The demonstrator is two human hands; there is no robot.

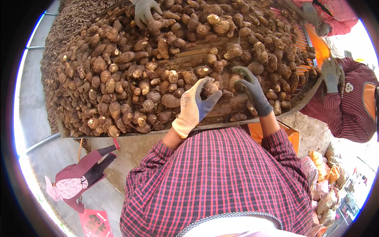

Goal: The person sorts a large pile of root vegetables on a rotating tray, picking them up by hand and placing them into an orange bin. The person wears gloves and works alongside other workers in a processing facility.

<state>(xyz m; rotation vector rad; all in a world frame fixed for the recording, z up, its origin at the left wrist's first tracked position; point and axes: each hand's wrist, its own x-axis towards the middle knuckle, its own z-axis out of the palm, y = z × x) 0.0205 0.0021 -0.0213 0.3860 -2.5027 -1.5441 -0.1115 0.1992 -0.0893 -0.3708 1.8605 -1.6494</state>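
Note:
My left hand (192, 105), in a cream and blue work glove, curls around a brown taro corm (211, 89) between its thumb and fingers. To its right is my right hand (251, 89), in a dark grey glove, with the thumb and fingers apart. A slightly blurred pale-brown corm (234, 82) lies at its fingertips; whether they touch it is unclear. Many more hairy, soil-covered taro corms (118, 80) are heaped on the wooden sorting table (195, 56) around both hands. Some show pale cut ends.
Another person's gloved hand (146, 13) reaches into the heap's far side. Co-workers' gloved hands (331, 72) are at the right, near an orange slatted chute (305, 50). An orange crate (291, 136) stands below the near edge. A person (77, 180) walks at left; filled sacks (322, 189) lie right.

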